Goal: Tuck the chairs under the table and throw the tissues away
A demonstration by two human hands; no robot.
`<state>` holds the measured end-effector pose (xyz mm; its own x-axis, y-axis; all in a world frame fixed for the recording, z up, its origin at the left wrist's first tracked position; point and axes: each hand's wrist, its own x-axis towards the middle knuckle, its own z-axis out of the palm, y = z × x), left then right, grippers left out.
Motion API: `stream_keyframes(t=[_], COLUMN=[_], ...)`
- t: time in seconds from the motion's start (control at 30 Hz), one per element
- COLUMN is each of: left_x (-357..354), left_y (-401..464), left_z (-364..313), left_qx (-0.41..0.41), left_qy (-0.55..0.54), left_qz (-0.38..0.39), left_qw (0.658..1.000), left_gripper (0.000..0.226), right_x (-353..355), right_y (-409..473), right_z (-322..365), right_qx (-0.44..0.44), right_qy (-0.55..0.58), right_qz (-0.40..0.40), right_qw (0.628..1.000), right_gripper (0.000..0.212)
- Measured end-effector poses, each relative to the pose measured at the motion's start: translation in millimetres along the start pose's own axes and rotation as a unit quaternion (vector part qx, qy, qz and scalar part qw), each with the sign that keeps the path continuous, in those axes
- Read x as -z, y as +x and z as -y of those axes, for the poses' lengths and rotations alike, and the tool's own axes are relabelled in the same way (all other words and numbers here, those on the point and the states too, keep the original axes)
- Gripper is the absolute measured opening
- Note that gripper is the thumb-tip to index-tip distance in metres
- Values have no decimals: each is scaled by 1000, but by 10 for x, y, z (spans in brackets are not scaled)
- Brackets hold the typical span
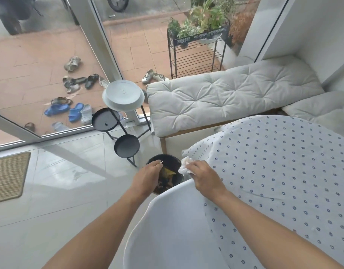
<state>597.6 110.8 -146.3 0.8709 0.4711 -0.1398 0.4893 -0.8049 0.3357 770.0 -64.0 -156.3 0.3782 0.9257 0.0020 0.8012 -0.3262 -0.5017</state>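
Both hands reached over the black bin [168, 172], which stood on the floor just beyond the white chair [173, 230] back. Right hand [203, 176] was clamped on crumpled white tissues [184, 166], held at the bin's right rim, beside the edge of the dotted cloth covering the surface [283, 171]. Left hand [147, 176] hovered over the bin's left rim, fingers loosely curled, gripping nothing visible. The bin held yellow and dark scraps. Beyond the bin stood a tiered black stand [126, 144].

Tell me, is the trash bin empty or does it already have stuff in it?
Not empty. The black trash bin on the floor shows yellowish and dark scraps inside, under the left hand.
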Motion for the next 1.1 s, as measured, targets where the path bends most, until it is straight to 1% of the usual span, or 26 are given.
stream_keyframes(t=[0.03, 0.13, 0.3, 0.37, 0.5, 0.53, 0.63, 0.7, 0.73, 0.8, 0.87, 0.97, 1.1], left_x=[-28, -215, -877, -1251, -2021, -2200, -2645, -2866, -2958, -3077, -3118, -3056, -2774], left_y=[41, 193, 586, 741, 1036, 1106, 1318, 1451, 1506, 1579, 1601, 1560, 1479], left_z=[135, 549, 1176, 1377, 1706, 1781, 1940, 2016, 2054, 2120, 2169, 2183, 2139], left_qx=[15, 46, 38, 37, 22, 18, 26, 45, 46, 19, 5, 13, 11], left_qy=[-7, -19, -30, -32, -38, -36, -48, -53, -43, 8, 65, 100, 131], left_qz=[-5, -6, 10, 32, 79, 93, 130, 175, 207, 250, 264, 283, 282], left_qw=[1000, 999, 999, 998, 996, 995, 990, 982, 976, 968, 962, 954, 950], left_gripper=[9, 12, 25, 24, 11, 12, 25, 36, 45, 63, 77, 87, 92], right_x=[-145, -650, -1642, -2022, -2681, -2815, -3148, -3327, -3408, -3521, -3557, -3491, -3253], right_y=[97, 365, 805, 945, 1153, 1198, 1338, 1417, 1448, 1470, 1461, 1400, 1322], right_z=[44, 107, -41, -174, -511, -596, -801, -904, -949, -1015, -1058, -1055, -920], right_qx=[1, -14, -48, -69, -106, -114, -145, -157, -156, -153, -170, -184, -182], right_qy=[1, 0, -23, -27, -44, -48, -47, -40, -49, -92, -128, -136, -146], right_qz=[11, 38, 76, 90, 131, 149, 193, 224, 253, 302, 322, 330, 319], right_qw=[1000, 999, 996, 993, 985, 981, 969, 961, 953, 937, 923, 916, 919], right_gripper=[33, 33, 36, 36, 33, 33, 33, 41, 51, 73, 86, 95, 96])
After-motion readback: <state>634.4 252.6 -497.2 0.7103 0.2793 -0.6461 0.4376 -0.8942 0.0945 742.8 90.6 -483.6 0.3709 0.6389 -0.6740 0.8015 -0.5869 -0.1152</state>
